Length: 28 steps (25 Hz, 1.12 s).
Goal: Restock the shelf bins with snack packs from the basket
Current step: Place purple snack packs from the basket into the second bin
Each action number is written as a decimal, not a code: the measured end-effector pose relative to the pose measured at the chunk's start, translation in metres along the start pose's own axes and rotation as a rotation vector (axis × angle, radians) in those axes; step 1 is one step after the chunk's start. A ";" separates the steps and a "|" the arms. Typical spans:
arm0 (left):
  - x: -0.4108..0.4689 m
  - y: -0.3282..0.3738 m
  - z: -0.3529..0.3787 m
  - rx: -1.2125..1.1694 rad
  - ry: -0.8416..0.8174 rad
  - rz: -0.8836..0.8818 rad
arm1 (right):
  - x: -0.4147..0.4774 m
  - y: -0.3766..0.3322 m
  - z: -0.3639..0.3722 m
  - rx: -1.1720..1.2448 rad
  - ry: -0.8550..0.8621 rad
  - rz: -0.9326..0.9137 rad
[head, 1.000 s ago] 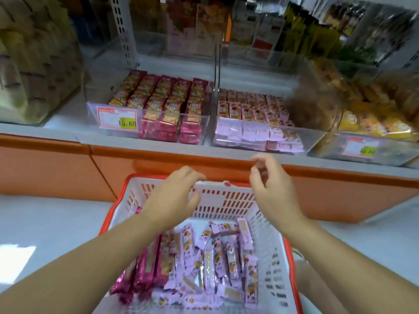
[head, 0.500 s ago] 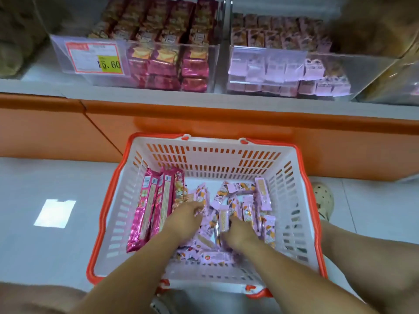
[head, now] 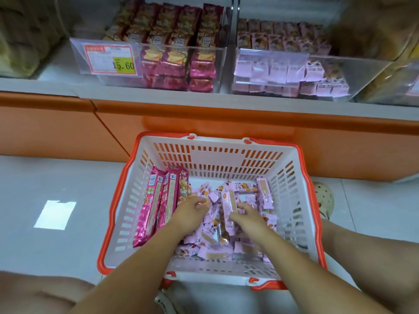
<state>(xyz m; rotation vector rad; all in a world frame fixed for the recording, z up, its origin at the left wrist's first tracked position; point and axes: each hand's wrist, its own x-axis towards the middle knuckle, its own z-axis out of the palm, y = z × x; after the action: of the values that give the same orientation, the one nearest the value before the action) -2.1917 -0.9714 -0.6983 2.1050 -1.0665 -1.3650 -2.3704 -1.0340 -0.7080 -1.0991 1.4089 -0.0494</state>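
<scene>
Left of our fingers, three long pink packs lean on the basket wall. Our left hand curls its fingers round one of the small pale packs heaped beneath. Just right, our right hand pinches a wafer pack between thumb and fingers. Beyond the fingertips, up on the shelf, stand a left bin and a right bin.
</scene>
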 end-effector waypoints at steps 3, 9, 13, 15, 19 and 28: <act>-0.014 0.027 0.000 -0.421 -0.067 -0.056 | -0.028 -0.008 -0.002 -0.041 0.022 -0.211; -0.028 0.048 0.006 -0.784 -0.119 -0.114 | -0.067 -0.003 0.008 -0.316 0.265 -0.578; -0.042 0.054 -0.001 -1.034 -0.197 -0.109 | -0.074 0.000 0.004 0.022 0.162 -0.397; -0.047 0.058 -0.004 -1.142 -0.229 -0.096 | -0.075 0.003 0.002 0.031 0.173 -0.398; -0.052 0.063 -0.002 -1.213 -0.244 -0.089 | -0.085 0.001 0.006 0.002 0.272 -0.508; -0.057 0.080 -0.008 -1.075 -0.266 -0.002 | -0.101 -0.015 -0.001 -0.014 0.311 -0.567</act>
<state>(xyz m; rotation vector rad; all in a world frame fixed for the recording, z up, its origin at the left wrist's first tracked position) -2.2278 -0.9766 -0.6069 1.1449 -0.2425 -1.7026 -2.3868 -0.9807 -0.6227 -1.5217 1.3232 -0.6407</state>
